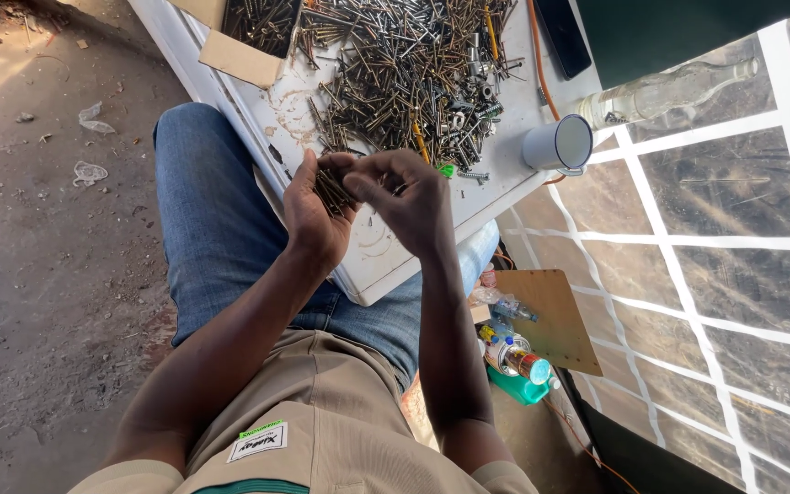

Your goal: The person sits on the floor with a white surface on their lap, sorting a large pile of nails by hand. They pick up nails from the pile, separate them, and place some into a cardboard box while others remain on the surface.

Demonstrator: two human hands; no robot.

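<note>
The left hand (pixel 314 212) was clenched around a small bundle of dark, thin metal nails (pixel 331 190); the right hand (pixel 411 203) pinched at that bundle with curled fingers. Little seemed gathered: a large heap of mixed nails and screws (pixel 413 64) lay unsorted on the white board (pixel 386 265) across the lap, near a white enamel mug (pixel 560 144).

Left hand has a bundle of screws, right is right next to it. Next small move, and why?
Probably the right hand slips what its fingers pinch into the bundle of screws gripped in the left hand. The two hands meet just above the white board, the bundle lies lengthwise in the left palm, and the loose pile of screws lies just beyond. What the right fingers hold is too small to tell.
</note>
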